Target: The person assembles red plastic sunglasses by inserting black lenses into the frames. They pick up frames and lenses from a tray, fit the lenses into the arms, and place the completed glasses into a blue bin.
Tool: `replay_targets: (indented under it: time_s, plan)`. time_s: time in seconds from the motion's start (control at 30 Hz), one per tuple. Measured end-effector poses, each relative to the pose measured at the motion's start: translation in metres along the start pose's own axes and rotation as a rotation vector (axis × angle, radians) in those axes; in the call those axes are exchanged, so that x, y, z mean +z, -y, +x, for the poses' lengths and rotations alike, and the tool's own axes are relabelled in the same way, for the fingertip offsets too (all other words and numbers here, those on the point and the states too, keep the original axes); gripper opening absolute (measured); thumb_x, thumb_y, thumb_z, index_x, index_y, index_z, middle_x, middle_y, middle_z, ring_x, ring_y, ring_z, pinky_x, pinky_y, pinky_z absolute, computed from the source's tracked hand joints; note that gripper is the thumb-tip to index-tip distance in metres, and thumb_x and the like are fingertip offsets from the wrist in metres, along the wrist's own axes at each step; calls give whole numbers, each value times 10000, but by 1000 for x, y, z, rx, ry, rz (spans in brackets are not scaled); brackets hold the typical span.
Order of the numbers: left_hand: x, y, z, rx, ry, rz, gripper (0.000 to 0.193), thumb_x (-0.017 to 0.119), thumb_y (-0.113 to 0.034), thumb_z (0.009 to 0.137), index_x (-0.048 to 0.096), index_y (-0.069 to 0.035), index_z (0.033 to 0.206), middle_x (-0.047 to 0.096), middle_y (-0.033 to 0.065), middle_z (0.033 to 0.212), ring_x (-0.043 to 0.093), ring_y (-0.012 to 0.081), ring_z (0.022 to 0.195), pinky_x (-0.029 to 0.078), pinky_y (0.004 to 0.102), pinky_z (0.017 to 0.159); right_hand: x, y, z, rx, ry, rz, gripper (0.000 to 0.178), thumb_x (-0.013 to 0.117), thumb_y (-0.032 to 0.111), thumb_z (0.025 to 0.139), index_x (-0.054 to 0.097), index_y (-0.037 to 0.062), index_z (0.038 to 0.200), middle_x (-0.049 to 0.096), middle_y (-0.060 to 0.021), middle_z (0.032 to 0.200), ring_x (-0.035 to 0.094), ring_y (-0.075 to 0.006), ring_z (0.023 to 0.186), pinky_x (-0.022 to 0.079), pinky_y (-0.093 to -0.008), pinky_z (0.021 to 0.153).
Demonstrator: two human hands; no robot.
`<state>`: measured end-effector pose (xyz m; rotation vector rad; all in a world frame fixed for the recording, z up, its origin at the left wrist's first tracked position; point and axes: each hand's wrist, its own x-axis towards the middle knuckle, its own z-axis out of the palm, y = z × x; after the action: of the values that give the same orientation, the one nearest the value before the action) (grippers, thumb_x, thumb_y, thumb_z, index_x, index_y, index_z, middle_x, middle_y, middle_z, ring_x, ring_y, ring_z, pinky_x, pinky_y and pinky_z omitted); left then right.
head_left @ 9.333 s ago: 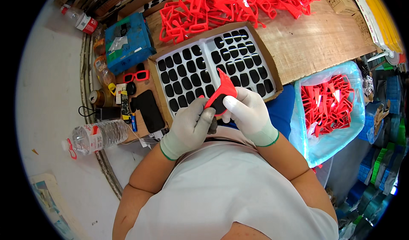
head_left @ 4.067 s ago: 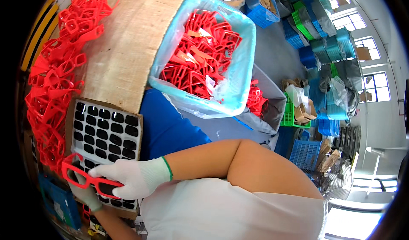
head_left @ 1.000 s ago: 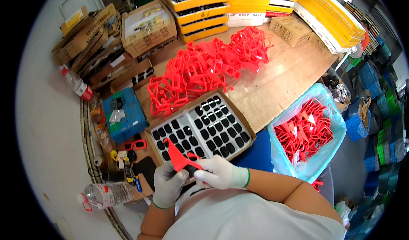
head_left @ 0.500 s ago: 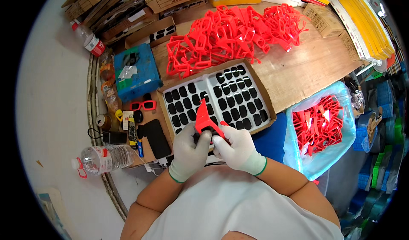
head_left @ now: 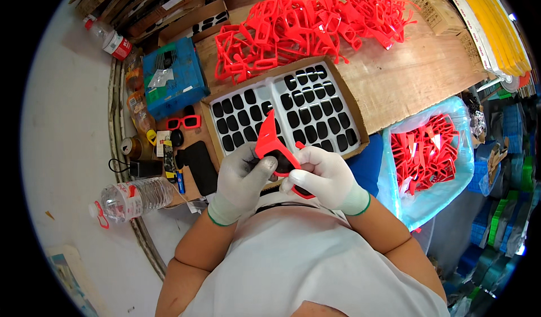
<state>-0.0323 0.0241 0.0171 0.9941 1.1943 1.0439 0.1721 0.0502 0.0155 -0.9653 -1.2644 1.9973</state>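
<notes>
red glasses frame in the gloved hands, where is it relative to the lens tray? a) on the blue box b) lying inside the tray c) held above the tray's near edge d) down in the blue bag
c: both hands, left hand and right hand, hold the red glasses frame up over the near edge of the lens tray.

- Both hands, the left hand [head_left: 243, 177] and the right hand [head_left: 327, 177], wear white gloves with green cuffs.
- The glasses frame [head_left: 274, 146] they hold is bright red.
- The tray [head_left: 282, 113] at twelve o'clock is white, patterned with rows of black lenses.
- The frame pile [head_left: 307, 24] beyond is red.
- The surface [head_left: 406, 75] is pale brown wood.
- The box [head_left: 172, 83] at ten o'clock is blue.
</notes>
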Motion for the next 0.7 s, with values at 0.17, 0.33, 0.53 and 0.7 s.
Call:
replay_targets:
  time_s: [0.17, 0.33, 0.53, 0.7]
  plan:
    - [1, -4, -4, -35, 69, -155, 214, 605, -111, 973, 654, 43, 1114, 683, 77, 968, 637, 117, 878, 535, 288, 799, -7, -8, -3, -33, 98, 178, 128, 598, 58, 974, 619, -36, 1058, 711, -76, 877, 668, -99, 828, 548, -278, 768]
    - [12, -1, -2, -13, -23, 10, 288, 608, -122, 972, 581, 36, 1211, 649, 84, 1040, 628, 132, 952, 528, 307, 863, 3, -14, 2, -180, -122, -265, 131, 630, 44, 933, 629, -22, 1046, 696, -88, 820, 674, -180, 737, 544, -311, 710]
    - [23, 12, 7, 50, -127, 134, 352, 579, -97, 974, 515, 14, 1301, 625, 87, 1096, 606, 148, 983, 506, 323, 864, 7, -7, 16, -573, -99, -975, 229, 674, 63, 856, 610, -8, 1064, 609, -129, 805, 616, -327, 755, 524, -427, 691]
    - [-12, 39, 25, 194, -356, 503, 224, 593, -93, 964, 603, 3, 1166, 676, 79, 922, 637, 134, 817, 522, 303, 738, 21, 21, -4, -947, -79, -1018, 286, 646, -7, 784, 623, -38, 1068, 652, -159, 921, 652, -402, 911, 548, -441, 852]
